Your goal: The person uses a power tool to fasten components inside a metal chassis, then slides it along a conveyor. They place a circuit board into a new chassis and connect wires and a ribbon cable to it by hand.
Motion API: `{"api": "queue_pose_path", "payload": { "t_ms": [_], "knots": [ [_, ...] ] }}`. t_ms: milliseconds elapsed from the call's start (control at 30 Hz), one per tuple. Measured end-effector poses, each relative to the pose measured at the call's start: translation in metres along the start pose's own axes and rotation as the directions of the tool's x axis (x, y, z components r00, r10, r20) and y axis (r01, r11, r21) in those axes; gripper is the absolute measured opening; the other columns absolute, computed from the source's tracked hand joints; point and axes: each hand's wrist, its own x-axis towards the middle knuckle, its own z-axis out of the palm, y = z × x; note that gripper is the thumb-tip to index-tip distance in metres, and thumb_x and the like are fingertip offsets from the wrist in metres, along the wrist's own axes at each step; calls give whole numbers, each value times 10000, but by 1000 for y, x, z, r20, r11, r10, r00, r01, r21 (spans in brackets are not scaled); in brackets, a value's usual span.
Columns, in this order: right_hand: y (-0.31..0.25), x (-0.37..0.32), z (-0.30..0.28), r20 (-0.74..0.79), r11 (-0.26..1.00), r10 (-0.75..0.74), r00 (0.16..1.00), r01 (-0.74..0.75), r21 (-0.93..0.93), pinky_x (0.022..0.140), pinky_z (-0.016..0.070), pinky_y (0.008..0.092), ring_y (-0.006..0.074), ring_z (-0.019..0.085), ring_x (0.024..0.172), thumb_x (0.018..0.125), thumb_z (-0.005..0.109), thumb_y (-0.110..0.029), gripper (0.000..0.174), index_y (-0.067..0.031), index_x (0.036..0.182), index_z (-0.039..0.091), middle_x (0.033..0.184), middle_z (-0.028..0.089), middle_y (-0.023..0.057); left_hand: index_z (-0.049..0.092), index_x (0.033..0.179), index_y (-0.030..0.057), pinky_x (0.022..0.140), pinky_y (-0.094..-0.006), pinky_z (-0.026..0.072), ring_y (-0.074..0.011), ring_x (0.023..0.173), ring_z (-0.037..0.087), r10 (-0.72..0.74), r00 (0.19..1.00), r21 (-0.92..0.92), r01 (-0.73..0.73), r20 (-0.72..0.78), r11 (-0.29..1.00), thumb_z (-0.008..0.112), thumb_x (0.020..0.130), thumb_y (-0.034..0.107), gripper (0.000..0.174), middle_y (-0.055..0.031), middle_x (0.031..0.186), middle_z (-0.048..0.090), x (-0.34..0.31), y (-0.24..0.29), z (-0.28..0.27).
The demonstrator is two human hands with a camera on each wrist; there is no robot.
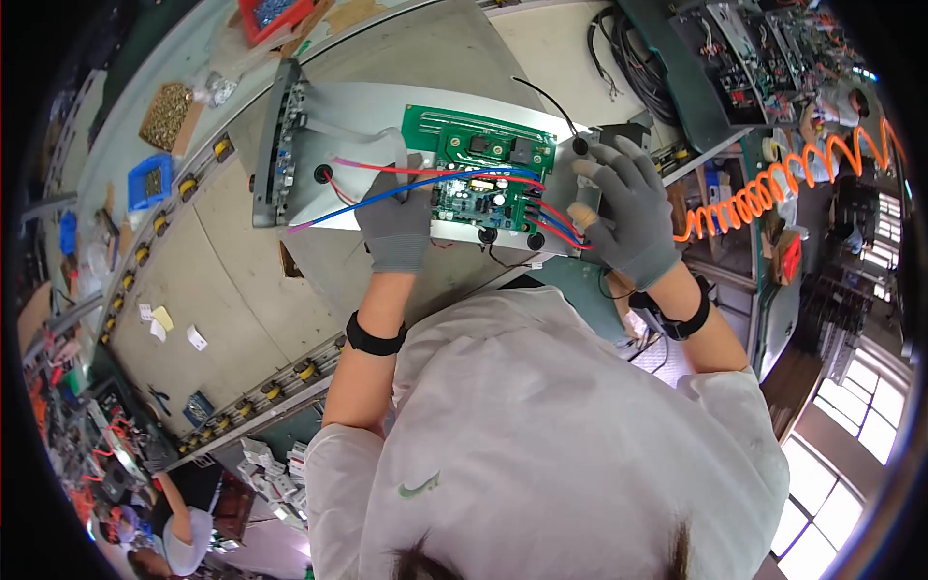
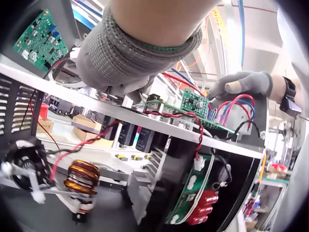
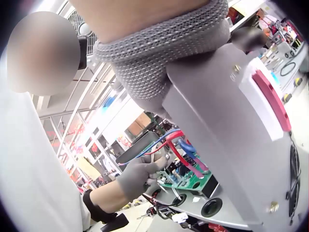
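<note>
A green circuit board [image 1: 420, 126] with smaller boards lies over the pale metal plate of an open device housing [image 1: 338, 101]. My gloved left hand [image 1: 398, 227] is at the board's left end, its fingertips partly hidden under wires; in the right wrist view the left hand [image 3: 137, 179] pinches the board's edge. Long red wires [image 1: 401, 172] and blue wires [image 1: 387, 196] run across the board. My gloved right hand [image 1: 630, 215] reaches over the housing's right end, fingers spread and slightly bent, thumb near the wire ends. Below the plate sits a copper coil [image 2: 82, 176].
An orange coiled hose [image 1: 764, 188] hangs at the right. A blue bin [image 1: 150, 182], a box of small metal parts [image 1: 169, 116] and a red bin [image 1: 271, 17] stand at the left. Black cables [image 1: 633, 63] lie beyond the housing. Another person [image 1: 184, 532] is at lower left.
</note>
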Motion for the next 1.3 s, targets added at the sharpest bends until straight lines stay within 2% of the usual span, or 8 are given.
{"api": "queue_pose_path", "payload": {
  "t_ms": [200,467,700,967,1000,1033,1100,1300],
  "knots": [
    [9,-5,12,-112,988,32,993,-15,154,987,347,462,271,537,1011,716,647,-230,288,-97,970,619,993,604,59,691,986,22,477,-232,375,-45,502,467,-139,982,96,127,130,987,726,789,188,260,-8,578,583,6,-1,-8],
    [15,-8,18,-143,962,57,988,-16,273,987,362,425,247,568,879,696,643,-166,173,-100,856,642,849,619,40,686,980,76,541,-324,463,-229,560,579,193,903,541,-389,384,745,668,758,163,240,-120,733,628,19,31,-11],
    [19,-7,20,-205,933,99,974,-19,360,958,389,418,246,577,821,678,646,-146,114,-92,778,641,816,619,50,664,865,2,564,-319,458,-214,594,595,-50,895,534,-219,443,817,693,753,182,214,-135,680,614,26,33,-10],
    [18,-25,28,-232,914,161,959,-56,403,784,433,409,301,566,894,648,682,-210,331,-92,953,632,972,610,119,656,890,68,566,-442,471,-378,656,598,98,814,632,-515,573,579,593,846,276,222,-195,725,616,34,31,-11],
    [16,-26,38,164,801,171,972,-234,551,795,434,418,309,560,900,668,658,-250,335,-86,958,624,966,605,118,663,892,74,560,-458,474,-385,640,600,127,783,651,-584,608,486,569,865,297,244,-195,712,617,34,27,-15],
    [14,-29,50,-292,883,181,939,-24,469,828,432,423,307,547,888,696,618,-256,282,-86,921,615,945,590,112,653,920,65,586,-458,477,-387,664,601,96,790,641,-556,606,528,562,862,264,226,-205,737,620,31,38,-9],
    [14,-23,40,-114,913,112,987,-57,403,923,402,431,272,539,869,753,591,-238,174,-93,849,589,870,561,84,614,1014,30,653,-464,475,-390,748,590,-131,831,704,-362,541,611,581,825,215,266,-216,834,619,33,9,-20],
    [14,-22,42,-247,910,101,964,11,415,1023,345,452,252,538,850,806,558,-208,98,-112,806,578,782,541,51,647,913,71,688,-456,483,-397,779,606,60,726,619,-624,685,476,593,799,259,226,-235,842,630,35,40,-17]
  ]
}}
